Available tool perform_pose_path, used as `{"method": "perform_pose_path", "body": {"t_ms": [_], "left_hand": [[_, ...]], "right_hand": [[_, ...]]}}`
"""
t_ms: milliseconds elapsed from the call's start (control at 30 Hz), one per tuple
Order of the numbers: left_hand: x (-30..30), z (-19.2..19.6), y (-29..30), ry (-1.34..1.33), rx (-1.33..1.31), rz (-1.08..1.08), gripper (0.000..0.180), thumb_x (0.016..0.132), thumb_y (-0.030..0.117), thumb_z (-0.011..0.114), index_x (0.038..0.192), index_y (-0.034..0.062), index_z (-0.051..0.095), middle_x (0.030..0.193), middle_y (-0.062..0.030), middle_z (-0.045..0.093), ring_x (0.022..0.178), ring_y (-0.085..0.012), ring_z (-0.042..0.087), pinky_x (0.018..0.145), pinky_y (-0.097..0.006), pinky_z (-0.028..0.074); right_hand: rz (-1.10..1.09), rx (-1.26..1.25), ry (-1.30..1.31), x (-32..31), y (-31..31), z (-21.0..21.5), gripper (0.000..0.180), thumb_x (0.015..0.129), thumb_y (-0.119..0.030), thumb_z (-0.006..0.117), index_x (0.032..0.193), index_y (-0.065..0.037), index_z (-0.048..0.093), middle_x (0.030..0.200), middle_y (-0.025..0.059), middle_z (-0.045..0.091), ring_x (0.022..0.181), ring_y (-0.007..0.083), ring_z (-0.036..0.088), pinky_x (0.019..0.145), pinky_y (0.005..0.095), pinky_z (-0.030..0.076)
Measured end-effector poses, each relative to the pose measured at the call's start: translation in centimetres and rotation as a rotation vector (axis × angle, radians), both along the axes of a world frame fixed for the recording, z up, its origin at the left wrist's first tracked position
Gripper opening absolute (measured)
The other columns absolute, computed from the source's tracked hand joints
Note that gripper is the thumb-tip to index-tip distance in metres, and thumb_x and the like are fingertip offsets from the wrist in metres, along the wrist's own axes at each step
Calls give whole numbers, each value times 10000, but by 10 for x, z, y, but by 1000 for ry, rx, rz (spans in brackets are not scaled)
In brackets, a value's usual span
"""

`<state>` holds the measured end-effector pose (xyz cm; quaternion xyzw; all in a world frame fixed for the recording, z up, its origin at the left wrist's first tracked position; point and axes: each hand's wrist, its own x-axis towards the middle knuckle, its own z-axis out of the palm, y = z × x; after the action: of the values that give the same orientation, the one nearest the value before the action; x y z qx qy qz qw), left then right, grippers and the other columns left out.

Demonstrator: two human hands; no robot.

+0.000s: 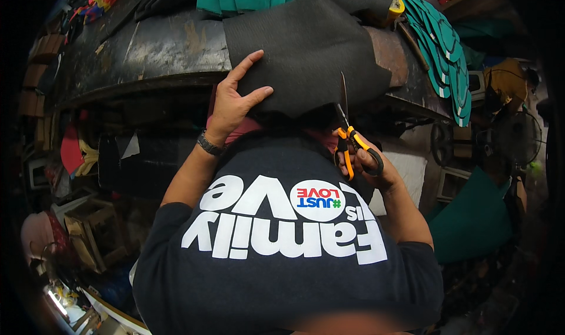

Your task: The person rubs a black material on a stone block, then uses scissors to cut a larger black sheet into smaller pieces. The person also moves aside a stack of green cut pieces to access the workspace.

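1. Dark rubber sheet (306, 47) lies over the worn counter (159, 50), its near edge hanging off the front.
2. Left hand (235, 100) presses flat on the sheet, fingers spread.
3. Right hand (365, 158) grips orange-handled scissors (348, 132), blade pointing up at the sheet's edge.
4. Teal sole cutouts (447, 52) are stacked to the right.

Matt, finely ribbed dark grey rubbery sheet (306, 47) under the left hand (232, 100); scissors (353, 141) show dull metal blades, glossy orange-black plastic handles; worn, scuffed dark desk (159, 50).
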<state>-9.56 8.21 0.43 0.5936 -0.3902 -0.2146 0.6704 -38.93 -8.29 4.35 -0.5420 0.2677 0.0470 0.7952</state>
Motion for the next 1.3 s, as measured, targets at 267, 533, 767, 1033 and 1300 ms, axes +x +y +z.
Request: {"method": "perform_pose_path", "body": {"t_ms": [267,533,767,1033,1300], "left_hand": [[-1,2,2,-71,0,30,693,815,43,818,1450,35,540,1444,-116,580,1313,-190,548,1114,-321,430],[0,1,-1,-16,14,2,695,812,42,821,1448,23,538,1447,-116,578,1316,-190,546,1126,-315,410],[1,1,0,6,19,11,703,811,48,821,1452,25,534,1450,-122,572,1320,-191,540,1124,-315,411],[0,2,7,60,17,-33,720,809,51,822,1464,28,524,1461,-117,562,1354,-198,507,1156,-327,369],[5,2,11,46,13,-37,725,805,42,816,1468,30,522,1479,-115,548,1374,-200,487,1173,-332,341]], "right_hand": [[-36,12,-12,-4,3,-2,934,783,-615,767,1448,-33,465,879,67,607,716,147,611,699,264,488],[-132,-23,5,-7,7,0,633,905,-346,752,1386,-13,511,757,32,590,613,91,577,551,213,473],[-79,-39,37,2,2,1,701,867,-416,771,1381,-15,513,744,33,587,597,107,579,558,228,473],[-57,-27,5,25,-6,2,841,817,-540,787,1403,-12,495,754,39,589,591,116,588,560,226,468],[-6,-54,63,35,-14,19,756,849,-476,781,1374,-4,509,729,32,594,551,105,569,545,222,460]]}}
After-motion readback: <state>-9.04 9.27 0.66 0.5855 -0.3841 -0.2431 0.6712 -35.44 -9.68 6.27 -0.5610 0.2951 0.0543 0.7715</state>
